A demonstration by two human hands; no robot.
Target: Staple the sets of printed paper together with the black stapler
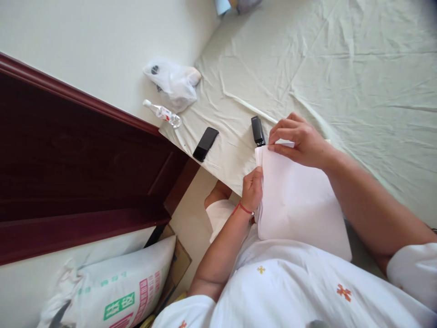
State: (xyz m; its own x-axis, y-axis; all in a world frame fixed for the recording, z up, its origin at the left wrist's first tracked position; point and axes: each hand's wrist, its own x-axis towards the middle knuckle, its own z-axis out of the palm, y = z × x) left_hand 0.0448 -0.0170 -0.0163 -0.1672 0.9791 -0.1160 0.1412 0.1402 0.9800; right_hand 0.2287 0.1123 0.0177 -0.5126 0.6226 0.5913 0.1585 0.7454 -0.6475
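Note:
A stack of white paper sheets (297, 200) rests over my lap and the edge of the bed. My left hand (252, 189), with a red string at the wrist, is closed on the stack's left edge. My right hand (297, 139) pinches the stack's top corner with fingers pressed together. A black stapler (258, 131) lies on the sheet just beyond that corner, close to my right fingertips.
A pale green bedsheet (341, 68) covers the bed. On it near the corner lie a black phone (205, 143), a small clear bottle (163, 113) and a white plastic bag (175, 84). A dark wooden headboard (78, 155) stands left; a printed sack (119, 287) sits below.

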